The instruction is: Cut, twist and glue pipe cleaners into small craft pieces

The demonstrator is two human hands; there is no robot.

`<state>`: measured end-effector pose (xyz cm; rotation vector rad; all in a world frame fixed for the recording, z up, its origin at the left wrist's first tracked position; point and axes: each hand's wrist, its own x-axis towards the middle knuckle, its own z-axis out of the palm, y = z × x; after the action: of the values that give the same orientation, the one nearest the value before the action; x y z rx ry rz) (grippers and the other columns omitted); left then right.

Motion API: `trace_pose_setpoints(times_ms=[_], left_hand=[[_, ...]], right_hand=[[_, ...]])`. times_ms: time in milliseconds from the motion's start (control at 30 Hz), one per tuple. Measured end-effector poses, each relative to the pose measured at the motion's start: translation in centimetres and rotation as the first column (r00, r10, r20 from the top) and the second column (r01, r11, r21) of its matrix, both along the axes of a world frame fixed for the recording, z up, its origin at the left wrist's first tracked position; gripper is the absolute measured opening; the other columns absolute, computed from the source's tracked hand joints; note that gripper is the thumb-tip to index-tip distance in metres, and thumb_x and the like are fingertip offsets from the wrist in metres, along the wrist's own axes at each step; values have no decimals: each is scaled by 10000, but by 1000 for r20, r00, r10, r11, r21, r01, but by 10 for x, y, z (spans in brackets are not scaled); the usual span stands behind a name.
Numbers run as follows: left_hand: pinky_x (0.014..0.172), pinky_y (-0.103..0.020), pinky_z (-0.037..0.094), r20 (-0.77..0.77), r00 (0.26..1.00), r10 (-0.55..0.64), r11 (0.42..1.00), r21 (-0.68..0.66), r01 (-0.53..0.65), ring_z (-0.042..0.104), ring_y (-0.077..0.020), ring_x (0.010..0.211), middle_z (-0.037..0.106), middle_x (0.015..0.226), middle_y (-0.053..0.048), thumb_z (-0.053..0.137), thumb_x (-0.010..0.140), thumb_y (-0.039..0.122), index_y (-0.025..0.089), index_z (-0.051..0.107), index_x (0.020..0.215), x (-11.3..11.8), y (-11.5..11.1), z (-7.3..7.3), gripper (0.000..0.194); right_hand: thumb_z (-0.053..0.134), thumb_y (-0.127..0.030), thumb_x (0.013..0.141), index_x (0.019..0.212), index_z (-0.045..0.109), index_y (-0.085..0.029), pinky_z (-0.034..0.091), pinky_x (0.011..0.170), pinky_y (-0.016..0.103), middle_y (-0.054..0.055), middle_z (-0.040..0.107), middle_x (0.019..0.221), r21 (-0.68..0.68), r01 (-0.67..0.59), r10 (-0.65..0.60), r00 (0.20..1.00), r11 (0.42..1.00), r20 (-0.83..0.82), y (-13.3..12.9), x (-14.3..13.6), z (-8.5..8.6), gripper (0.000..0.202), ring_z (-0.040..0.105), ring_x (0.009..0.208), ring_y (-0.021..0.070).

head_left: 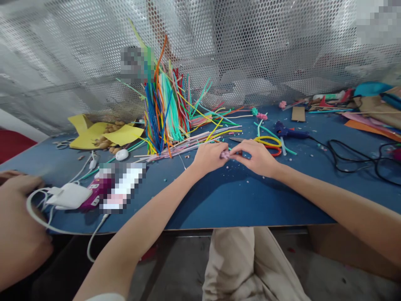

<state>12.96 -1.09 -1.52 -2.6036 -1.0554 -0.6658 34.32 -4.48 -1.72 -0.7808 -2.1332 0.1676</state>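
Over the middle of the blue table, my left hand [208, 159] is closed on a small lilac fuzzy piece [224, 154], which looks like a twisted pipe cleaner. My right hand [258, 159] meets it from the other side, thumb and fingertips pinched at the piece's edge. The fingers hide part of its shape. Just behind my right hand lie scissors with yellow and orange handles [270, 141]. Loose pale pink and yellow pipe cleaners [200, 139] lie behind my left hand.
Behind stands a thick bundle of coloured pipe cleaners [169, 108]. A blue glue gun [290, 131] with a black cord lies right. On the left are a phone [127, 188], a white charger [69, 195], yellow paper [90, 136] and another person's hand [21, 225]. Perforated metal [250, 50] closes the back.
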Motion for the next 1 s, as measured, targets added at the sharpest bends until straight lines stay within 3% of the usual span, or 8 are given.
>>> trace_pose_setpoints(times_ms=[200,400,533,600,733,833,933,1000], left_hand=[[566,-290,373,-16,998,-59,998,3,59,674,-202,697,710,748,-42,548,936,399,216,625,817,1,0,-2,231],[570,-304,372,-59,998,-30,1000,-4,29,678,-214,678,739,790,-55,574,886,313,201,664,891,7,-8,0,143],[555,-294,336,-39,993,-108,988,106,112,642,-176,625,692,673,-29,536,927,331,207,663,785,4,-10,4,228],[542,-289,314,-39,967,-252,943,215,255,594,-142,578,631,592,-12,514,966,349,200,622,700,2,-13,10,323],[529,-289,293,-90,861,-501,779,385,494,486,-108,525,535,532,24,581,966,385,193,522,609,6,-31,25,409],[540,-290,320,-151,799,-582,736,322,596,453,-108,523,500,542,32,563,976,459,200,527,616,15,-54,32,445],[516,-315,334,-227,711,-666,681,206,703,424,-115,497,462,547,33,524,957,610,221,566,643,26,-77,32,502],[530,-312,388,-229,591,-774,561,186,807,456,-116,521,503,592,29,539,941,630,233,588,666,33,-89,30,485]], right_hand=[[630,-291,973,1014,697,-265,384,795,361,-7,753,994,40,-5,2,997,999,76,0,-4,-2,83,659,913,181],[608,-285,984,991,691,-253,361,794,369,16,726,1005,137,1,-12,997,991,77,-4,-6,-3,89,660,928,172],[637,-262,951,954,671,-231,389,769,373,22,716,967,230,-3,1,1000,973,9,-8,-4,3,46,664,875,173],[635,-239,938,914,657,-225,413,752,378,27,705,923,285,50,-26,996,957,-88,-9,0,6,35,656,835,180],[585,-205,946,967,661,-237,486,782,395,52,691,960,291,120,-66,980,949,-187,-4,8,9,84,652,874,211],[581,-223,953,1223,627,-247,506,900,441,97,665,1189,274,46,-40,999,961,-28,3,11,8,274,628,1105,261],[581,-215,955,1476,462,-278,443,1042,510,124,471,1522,278,-51,-6,980,959,200,6,9,6,538,481,1355,303],[589,-205,955,1496,450,-331,386,1092,540,93,332,1632,301,-85,-10,953,950,302,4,5,5,573,390,1430,317]])
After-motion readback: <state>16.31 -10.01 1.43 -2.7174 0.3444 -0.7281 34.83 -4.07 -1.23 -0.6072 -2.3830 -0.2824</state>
